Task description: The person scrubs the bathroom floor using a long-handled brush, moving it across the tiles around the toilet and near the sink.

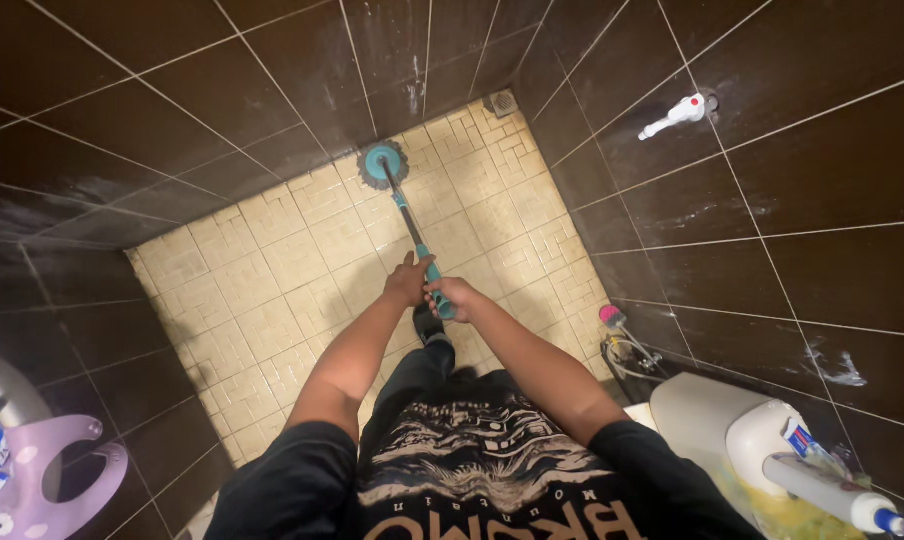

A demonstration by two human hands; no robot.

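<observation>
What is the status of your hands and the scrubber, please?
Both hands, left and right, grip scrubber handle. Brush head on floor at wall. Nothing blocking.

Home bathroom, dark wall tiles (122,120), beige floor tiles (272,290), wall tap (677,113), floor drain (502,103)

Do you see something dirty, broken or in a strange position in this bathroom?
Yes: pale whitish streaks mark the dark brown wall tiles, at right and near the far corner, like soap residue. Nothing looks broken or spilled. Both hands, left hand and right hand, hold the teal long-handled round scrub brush, whose head rests on the beige patterned floor tiles.
</observation>
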